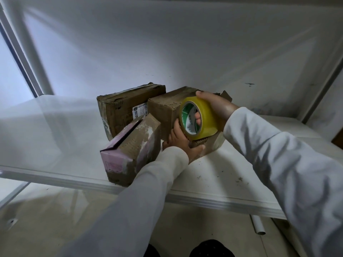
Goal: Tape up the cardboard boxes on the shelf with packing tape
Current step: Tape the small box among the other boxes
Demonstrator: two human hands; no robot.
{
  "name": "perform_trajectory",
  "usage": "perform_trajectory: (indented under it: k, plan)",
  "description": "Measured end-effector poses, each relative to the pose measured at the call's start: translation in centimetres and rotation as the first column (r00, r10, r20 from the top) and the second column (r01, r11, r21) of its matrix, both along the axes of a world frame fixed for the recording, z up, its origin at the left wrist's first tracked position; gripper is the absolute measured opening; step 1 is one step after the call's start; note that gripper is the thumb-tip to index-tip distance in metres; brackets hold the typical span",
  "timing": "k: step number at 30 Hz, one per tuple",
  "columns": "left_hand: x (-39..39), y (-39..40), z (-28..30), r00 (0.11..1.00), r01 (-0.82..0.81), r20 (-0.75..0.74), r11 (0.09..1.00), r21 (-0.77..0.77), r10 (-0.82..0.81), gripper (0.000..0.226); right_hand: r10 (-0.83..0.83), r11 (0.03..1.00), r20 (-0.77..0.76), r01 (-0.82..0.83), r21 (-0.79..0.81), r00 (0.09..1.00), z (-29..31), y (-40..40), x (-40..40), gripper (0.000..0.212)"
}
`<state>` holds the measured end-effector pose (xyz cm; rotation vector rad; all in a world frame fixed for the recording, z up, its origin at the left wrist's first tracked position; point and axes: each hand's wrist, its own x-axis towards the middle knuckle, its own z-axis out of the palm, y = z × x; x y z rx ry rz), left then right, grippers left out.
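Three worn cardboard boxes stand on a white shelf (213, 184). The middle box (163, 112) is brown. My right hand (216, 104) grips a yellow roll of packing tape (204, 117) with a green core, fingers through its hole, held against that box's front right. My left hand (182, 143) presses on the box's lower front, just under the roll, thumb spread along the bottom edge. A pink-sided box (130, 151) leans at the shelf's front left. A third box (120, 108) with a white label stands behind it.
The shelf's front edge (204, 199) runs across below my arms. White wall rises behind, with a metal upright (33, 71) at left and another at far right. Crumbs of debris dot the shelf to the right. A white tube (259, 227) lies on the floor below.
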<state>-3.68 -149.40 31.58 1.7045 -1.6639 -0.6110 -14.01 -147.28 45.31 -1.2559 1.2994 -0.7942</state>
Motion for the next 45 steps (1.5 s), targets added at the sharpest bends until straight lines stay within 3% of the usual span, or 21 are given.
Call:
perform_trajectory:
  k: [4, 6, 8, 14, 24, 29, 36, 42, 45]
  plan:
    - [-0.4, -0.2, -0.3, 1.000, -0.014, -0.019, 1.000, -0.010, 0.013, 0.119, -0.014, 0.999, -0.165, 0.018, 0.027, 0.986, 1.9, 1.1, 0.0, 0.042]
    - [-0.1, -0.6, -0.4, 0.987, -0.063, -0.145, 0.998, 0.029, 0.066, 0.121, 0.005, 0.999, -0.266, 0.008, 0.047, 0.964, 2.4, 1.7, -0.3, 0.033]
    - [0.2, -0.8, -0.3, 0.979, -0.117, -0.163, 0.991, 0.060, 0.126, 0.116, 0.064, 0.994, -0.355, -0.030, 0.102, 0.933, 2.3, 1.9, -0.7, 0.034]
    - [0.1, -0.8, 0.2, 0.996, -0.058, -0.068, 0.998, 0.035, 0.060, 0.118, 0.032, 0.983, -0.402, 0.044, 0.177, 0.915, 1.3, 0.6, -2.2, 0.042]
    - [0.0, -0.7, 0.5, 0.999, -0.034, -0.038, 0.999, 0.042, 0.035, 0.115, 0.091, 0.970, -0.388, 0.007, 0.242, 0.917, 1.4, 0.2, -2.4, 0.045]
    - [0.7, -0.8, 0.6, 0.989, -0.047, -0.131, 0.991, 0.123, 0.063, 0.114, 0.117, 0.971, -0.562, 0.025, 0.237, 0.819, -0.1, 0.6, -2.7, 0.037]
    - [0.7, -0.7, 1.2, 0.991, -0.013, -0.128, 0.983, 0.184, 0.037, 0.120, 0.069, 0.944, -0.474, 0.095, 0.315, 0.878, -2.8, 1.6, -2.9, 0.031]
    - [1.3, 0.0, 2.4, 0.996, 0.075, -0.060, 0.964, 0.253, -0.062, 0.131, 0.041, 0.974, -0.453, 0.067, 0.218, 0.891, -4.6, 0.4, -2.7, 0.056]
    - [2.3, 0.0, 3.8, 0.992, 0.104, 0.043, 0.945, 0.310, -0.123, 0.118, 0.012, 0.968, -0.404, 0.091, 0.235, 0.915, -5.4, -0.2, -2.8, 0.063]
